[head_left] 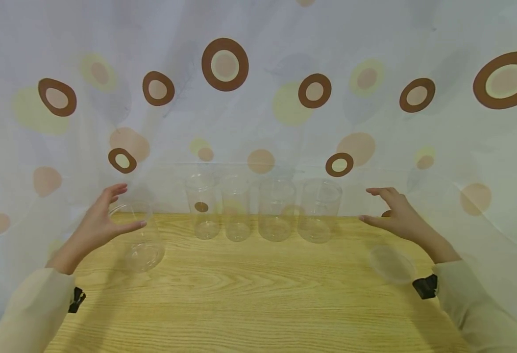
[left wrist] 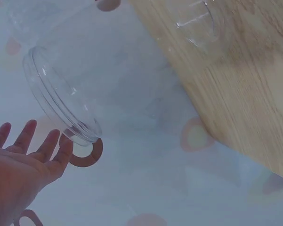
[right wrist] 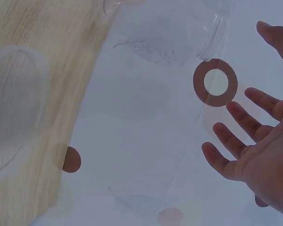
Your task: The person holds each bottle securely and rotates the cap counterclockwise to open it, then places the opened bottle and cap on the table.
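My left hand (head_left: 97,223) hovers by the upper part of a clear, open-topped jar (head_left: 144,252) at the left of the table. Its thumb and fingers are spread apart; contact with the jar is hard to tell. In the left wrist view, the fingers of the left hand (left wrist: 28,165) lie beside the threaded rim of the jar (left wrist: 61,99). On the right, my right hand (head_left: 401,220) is held in the air with thumb and fingers apart, holding nothing. Below it a round translucent lid (head_left: 392,264) lies flat, also visible as the lid (right wrist: 14,108) in the right wrist view.
Several clear jars stand upright in a row along the back of the wooden table (head_left: 240,304), including a narrow jar (head_left: 237,225) and a wider jar (head_left: 320,228). Behind them hangs a white curtain (head_left: 258,122) with brown rings and pale dots.
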`<action>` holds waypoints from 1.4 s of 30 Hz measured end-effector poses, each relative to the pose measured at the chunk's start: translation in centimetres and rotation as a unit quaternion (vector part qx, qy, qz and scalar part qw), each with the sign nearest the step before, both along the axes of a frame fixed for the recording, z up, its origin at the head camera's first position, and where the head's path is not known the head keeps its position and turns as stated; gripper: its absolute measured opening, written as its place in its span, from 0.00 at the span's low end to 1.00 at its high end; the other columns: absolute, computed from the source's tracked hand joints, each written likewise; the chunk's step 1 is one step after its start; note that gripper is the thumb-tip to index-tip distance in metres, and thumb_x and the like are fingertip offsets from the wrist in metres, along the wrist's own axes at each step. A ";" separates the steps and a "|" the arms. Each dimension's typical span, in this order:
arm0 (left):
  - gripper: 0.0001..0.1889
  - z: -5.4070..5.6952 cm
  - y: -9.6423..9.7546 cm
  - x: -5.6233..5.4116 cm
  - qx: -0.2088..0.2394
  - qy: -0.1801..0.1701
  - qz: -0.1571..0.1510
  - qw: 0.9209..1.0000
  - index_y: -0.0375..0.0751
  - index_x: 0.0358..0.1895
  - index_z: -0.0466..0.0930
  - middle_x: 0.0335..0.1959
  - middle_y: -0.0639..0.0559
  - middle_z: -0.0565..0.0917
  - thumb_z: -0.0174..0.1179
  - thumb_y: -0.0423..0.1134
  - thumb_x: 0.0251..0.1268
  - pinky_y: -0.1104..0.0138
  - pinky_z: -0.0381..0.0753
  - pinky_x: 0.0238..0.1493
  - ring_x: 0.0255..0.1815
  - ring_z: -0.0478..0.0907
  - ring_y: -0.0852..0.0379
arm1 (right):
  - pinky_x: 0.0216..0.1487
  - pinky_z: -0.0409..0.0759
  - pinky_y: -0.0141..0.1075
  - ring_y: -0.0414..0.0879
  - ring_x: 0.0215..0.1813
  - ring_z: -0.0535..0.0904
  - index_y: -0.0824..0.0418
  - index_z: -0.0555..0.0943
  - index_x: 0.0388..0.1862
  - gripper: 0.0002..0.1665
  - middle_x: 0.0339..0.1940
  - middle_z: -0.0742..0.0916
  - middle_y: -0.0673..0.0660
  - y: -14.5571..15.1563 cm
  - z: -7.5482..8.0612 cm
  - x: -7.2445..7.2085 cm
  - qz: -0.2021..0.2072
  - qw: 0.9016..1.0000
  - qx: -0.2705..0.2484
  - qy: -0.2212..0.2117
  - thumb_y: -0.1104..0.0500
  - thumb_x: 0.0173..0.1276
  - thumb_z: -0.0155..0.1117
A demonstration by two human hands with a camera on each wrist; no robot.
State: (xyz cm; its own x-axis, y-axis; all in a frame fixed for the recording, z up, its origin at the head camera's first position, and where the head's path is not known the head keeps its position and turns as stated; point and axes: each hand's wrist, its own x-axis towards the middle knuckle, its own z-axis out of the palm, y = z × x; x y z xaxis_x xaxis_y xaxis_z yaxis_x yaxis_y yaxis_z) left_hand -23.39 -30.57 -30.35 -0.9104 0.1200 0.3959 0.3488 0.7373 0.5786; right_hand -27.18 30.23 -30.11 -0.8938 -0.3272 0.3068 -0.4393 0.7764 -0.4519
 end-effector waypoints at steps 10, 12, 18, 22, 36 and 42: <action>0.48 0.8 2.9 -0.8 -0.030 0.000 -0.024 0.999 0.36 0.68 0.52 0.65 0.33 0.61 0.70 0.48 0.46 0.39 0.59 0.57 0.64 0.57 0.32 | 0.56 0.60 0.62 0.66 0.60 0.61 0.66 0.64 0.63 0.37 0.61 0.68 0.68 -4.0 1.3 -0.6 0.024 0.999 0.014 0.023 0.50 0.60 0.65; 0.48 0.7 3.5 -1.0 -0.034 -0.012 -0.027 0.999 0.36 0.68 0.51 0.66 0.34 0.60 0.69 0.50 0.47 0.40 0.59 0.58 0.65 0.56 0.34 | 0.57 0.60 0.61 0.65 0.61 0.61 0.67 0.65 0.62 0.36 0.61 0.69 0.67 -4.8 1.4 -0.8 0.031 0.999 0.011 0.022 0.51 0.60 0.64; 0.46 0.6 5.3 -1.3 -0.050 -0.019 -0.029 0.998 0.34 0.68 0.52 0.66 0.34 0.61 0.66 0.52 0.50 0.41 0.59 0.60 0.66 0.57 0.35 | 0.59 0.58 0.60 0.63 0.62 0.61 0.66 0.65 0.62 0.34 0.61 0.70 0.65 -7.2 1.2 -1.8 0.059 0.998 0.000 0.023 0.51 0.61 0.63; 0.45 0.4 6.3 -1.6 -0.055 -0.014 -0.029 0.998 0.33 0.67 0.52 0.66 0.33 0.61 0.66 0.50 0.52 0.42 0.59 0.61 0.66 0.57 0.35 | 0.60 0.59 0.59 0.62 0.62 0.62 0.64 0.65 0.62 0.34 0.61 0.71 0.63 -8.8 1.0 -2.4 0.073 0.997 0.000 0.024 0.51 0.61 0.63; 0.42 -0.8 9.6 -2.7 -0.006 -0.012 -0.009 1.000 0.33 0.68 0.50 0.67 0.35 0.59 0.63 0.46 0.56 0.44 0.62 0.62 0.65 0.59 0.36 | 0.63 0.60 0.56 0.58 0.63 0.63 0.63 0.66 0.63 0.33 0.59 0.73 0.62 -15.6 1.5 -3.4 0.133 0.991 -0.005 0.019 0.50 0.63 0.61; 0.41 -1.5 10.4 -3.0 0.021 -0.004 0.010 1.000 0.33 0.68 0.50 0.67 0.35 0.59 0.62 0.45 0.57 0.45 0.63 0.61 0.63 0.61 0.35 | 0.64 0.59 0.55 0.57 0.62 0.65 0.64 0.67 0.62 0.31 0.57 0.75 0.63 -18.4 1.1 -3.9 0.146 0.989 -0.011 0.023 0.52 0.64 0.60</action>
